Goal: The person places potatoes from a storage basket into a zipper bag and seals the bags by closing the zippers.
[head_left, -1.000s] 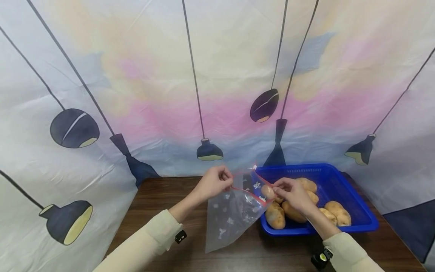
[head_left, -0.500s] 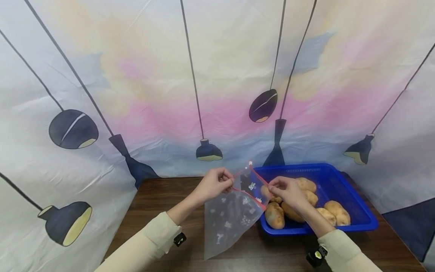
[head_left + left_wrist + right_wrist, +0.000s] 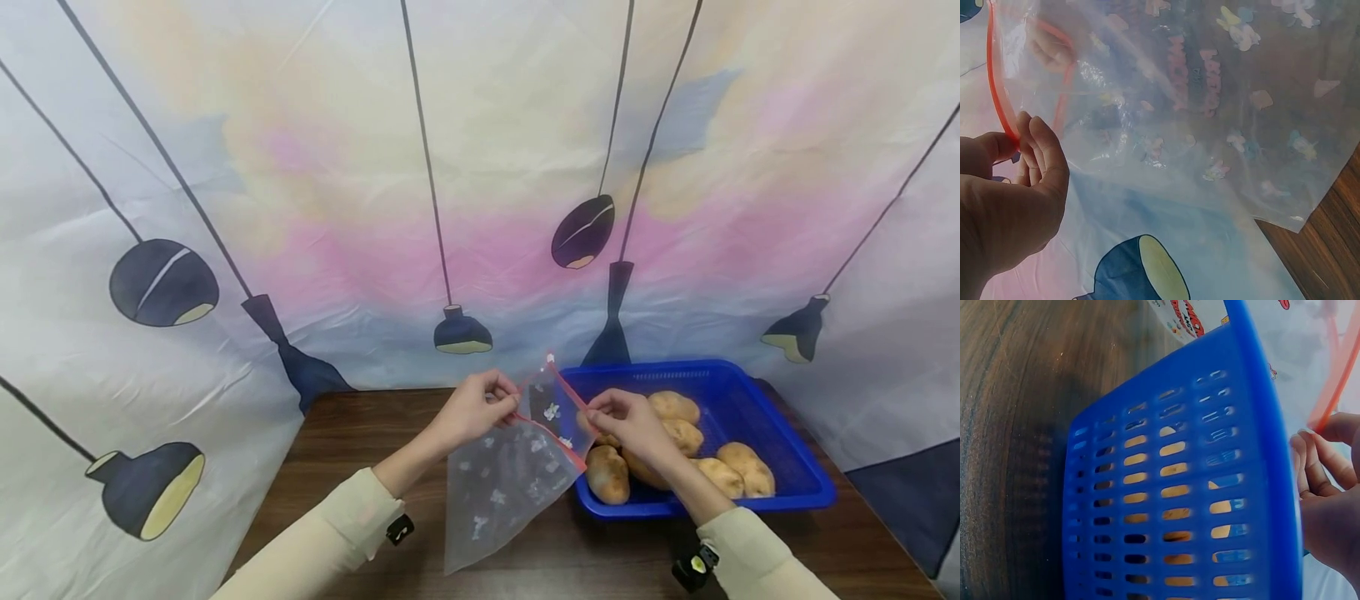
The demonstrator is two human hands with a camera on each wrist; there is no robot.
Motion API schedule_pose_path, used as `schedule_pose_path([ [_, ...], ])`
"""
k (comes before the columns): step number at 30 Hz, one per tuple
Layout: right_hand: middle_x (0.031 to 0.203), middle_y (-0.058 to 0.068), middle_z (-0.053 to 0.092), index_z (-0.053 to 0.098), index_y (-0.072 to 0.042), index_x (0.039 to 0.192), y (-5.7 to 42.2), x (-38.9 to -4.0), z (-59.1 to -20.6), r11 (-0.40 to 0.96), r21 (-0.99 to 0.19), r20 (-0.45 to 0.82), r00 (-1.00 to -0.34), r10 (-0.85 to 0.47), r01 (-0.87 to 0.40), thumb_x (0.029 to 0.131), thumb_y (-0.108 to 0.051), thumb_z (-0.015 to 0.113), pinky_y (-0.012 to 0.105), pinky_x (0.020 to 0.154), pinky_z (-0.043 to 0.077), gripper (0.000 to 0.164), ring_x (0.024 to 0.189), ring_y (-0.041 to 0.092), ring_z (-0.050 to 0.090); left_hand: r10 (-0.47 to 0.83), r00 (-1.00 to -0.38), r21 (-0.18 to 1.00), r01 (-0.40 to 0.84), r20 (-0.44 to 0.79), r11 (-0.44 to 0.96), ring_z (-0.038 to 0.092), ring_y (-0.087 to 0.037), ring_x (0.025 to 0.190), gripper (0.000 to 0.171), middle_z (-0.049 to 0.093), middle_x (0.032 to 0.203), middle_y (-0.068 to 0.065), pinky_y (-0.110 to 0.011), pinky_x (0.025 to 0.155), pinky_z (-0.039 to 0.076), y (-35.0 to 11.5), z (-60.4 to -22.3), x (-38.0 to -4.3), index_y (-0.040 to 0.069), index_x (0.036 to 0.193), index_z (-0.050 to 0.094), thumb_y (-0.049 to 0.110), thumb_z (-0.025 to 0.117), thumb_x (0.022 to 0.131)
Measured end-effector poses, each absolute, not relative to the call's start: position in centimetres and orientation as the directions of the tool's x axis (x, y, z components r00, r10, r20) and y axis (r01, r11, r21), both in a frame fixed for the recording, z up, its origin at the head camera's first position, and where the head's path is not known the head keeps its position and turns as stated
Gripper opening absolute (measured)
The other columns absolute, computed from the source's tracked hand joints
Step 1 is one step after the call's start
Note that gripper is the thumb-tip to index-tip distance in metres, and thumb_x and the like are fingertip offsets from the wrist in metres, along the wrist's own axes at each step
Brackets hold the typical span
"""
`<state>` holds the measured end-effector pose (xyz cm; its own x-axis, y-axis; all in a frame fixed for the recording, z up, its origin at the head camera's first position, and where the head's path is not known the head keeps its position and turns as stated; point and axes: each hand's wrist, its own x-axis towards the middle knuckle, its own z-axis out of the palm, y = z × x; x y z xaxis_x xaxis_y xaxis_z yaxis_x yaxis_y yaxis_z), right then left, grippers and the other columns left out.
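A clear zip bag [image 3: 502, 492] with a red zip edge and small printed figures hangs over the table, its mouth spread apart. My left hand [image 3: 482, 406] pinches one side of the red edge between thumb and fingers; the left wrist view shows this hand [image 3: 1025, 181] at the bag's rim. Opposite it, my right hand [image 3: 628, 422] pinches the other side of the edge, above the near left part of a blue basket [image 3: 750, 400]. Several potatoes [image 3: 672, 407] lie in that basket, some partly hidden by the right hand and forearm. No contents show inside the bag.
The brown wooden table [image 3: 337, 442] lies under the bag and basket. Behind it hangs a cloth backdrop [image 3: 360, 200] printed with pendant lamps. In the right wrist view the slotted basket wall [image 3: 1172, 487] stands close beside the right hand.
Both hands keep their pinch on the bag's edge. The right hand has shifted slightly left, and the bag's lower end has swung a little left and down.
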<state>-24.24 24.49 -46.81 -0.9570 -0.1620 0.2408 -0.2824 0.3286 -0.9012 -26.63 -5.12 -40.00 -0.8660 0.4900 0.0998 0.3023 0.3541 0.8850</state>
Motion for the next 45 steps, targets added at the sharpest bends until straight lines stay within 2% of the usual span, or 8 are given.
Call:
schedule_pose_path([
  [4,0.09,0.01,0.073,0.073,0.0,0.107,24.4,-24.2,-46.7,0.35,-0.897,0.223,-0.96,-0.167,-0.269,0.102,-0.012,0.072,0.036,0.065,0.059,0.013,0.076,0.028,0.068,0.497,-0.863,0.89,0.297,0.095,0.345,0.075,-0.023,0.079,0.02,0.071,0.09,-0.007,-0.033,0.073,0.065,-5.0,-39.9,-26.6,-0.006,0.116,0.066,0.012,0.063,0.107],
  [10,0.089,0.011,0.073,0.072,0.002,0.106,24.7,-24.3,-46.7,0.348,-0.901,0.2,-0.96,-0.195,-0.258,0.102,-0.01,0.071,0.036,0.064,0.059,0.013,0.077,0.03,0.067,0.498,-0.863,0.894,0.285,0.082,0.346,0.075,-0.039,0.086,0.019,0.071,0.09,-0.007,-0.033,0.072,0.065,-4.5,-40.1,-26.7,-0.007,0.115,0.066,0.01,0.062,0.107],
  [15,0.091,0.012,0.071,0.069,0.004,0.104,24.9,-24.1,-47.4,0.327,-0.927,0.128,-0.975,-0.183,-0.184,0.1,-0.005,0.07,0.035,0.066,0.06,0.01,0.079,0.026,0.067,0.512,-0.857,0.895,0.278,0.066,0.349,0.074,-0.048,0.091,0.019,0.072,0.089,-0.007,-0.032,0.072,0.065,-3.9,-40.6,-26.8,-0.008,0.115,0.066,0.01,0.062,0.107],
  [22,0.091,0.012,0.07,0.067,0.005,0.106,24.6,-23.7,-48.0,0.271,-0.953,0.095,-0.981,-0.166,-0.138,0.1,-0.003,0.07,0.033,0.068,0.06,0.011,0.079,0.024,0.065,0.499,-0.865,0.888,0.275,0.06,0.37,0.075,-0.045,0.089,0.018,0.072,0.087,-0.005,-0.032,0.07,0.065,-3.7,-40.8,-26.8,-0.005,0.113,0.068,0.011,0.063,0.107],
  [28,0.098,0.013,0.074,0.07,0.002,0.11,25.1,-23.7,-47.4,0.298,-0.933,0.148,-0.971,-0.19,-0.201,0.103,-0.011,0.07,0.042,0.075,0.064,0.015,0.083,0.03,0.071,0.497,-0.865,0.893,0.273,0.065,0.358,0.074,-0.046,0.088,0.018,0.072,0.087,-0.006,-0.048,0.076,0.066,-3.5,-40.7,-26.9,-0.006,0.113,0.068,0.011,0.063,0.107],
  [35,0.103,0.023,0.07,0.069,0.002,0.113,26.4,-23.4,-46.9,0.363,-0.9,0.173,-0.963,-0.208,-0.24,0.105,-0.017,0.069,0.042,0.075,0.064,0.021,0.087,0.038,0.07,0.496,-0.866,0.891,0.272,0.062,0.363,0.074,-0.045,0.087,0.017,0.071,0.086,-0.005,-0.033,0.069,0.065,-3.5,-40.6,-26.8,-0.004,0.112,0.068,0.011,0.063,0.107],
  [40,0.102,0.014,0.072,0.068,0.004,0.115,27.9,-23.4,-47.0,0.408,-0.867,0.2,-0.95,-0.241,-0.286,0.103,-0.014,0.071,0.031,0.08,0.061,0.022,0.092,0.03,0.071,0.494,-0.867,0.885,0.278,0.064,0.373,0.075,-0.031,0.08,0.016,0.071,0.086,-0.005,-0.032,0.069,0.065,-3.6,-40.6,-26.7,-0.003,0.112,0.069,0.011,0.063,0.107],
  [45,0.104,0.006,0.073,0.07,0.002,0.118,29.6,-23.1,-47.1,0.46,-0.821,0.226,-0.933,-0.281,-0.338,0.101,-0.014,0.075,0.029,0.08,0.059,0.025,0.093,0.018,0.07,0.5,-0.863,0.892,0.276,0.067,0.358,0.075,-0.041,0.085,0.015,0.072,0.086,-0.006,-0.033,0.069,0.065,-3.7,-40.6,-26.7,-0.002,0.11,0.069,0.011,0.063,0.107],
])
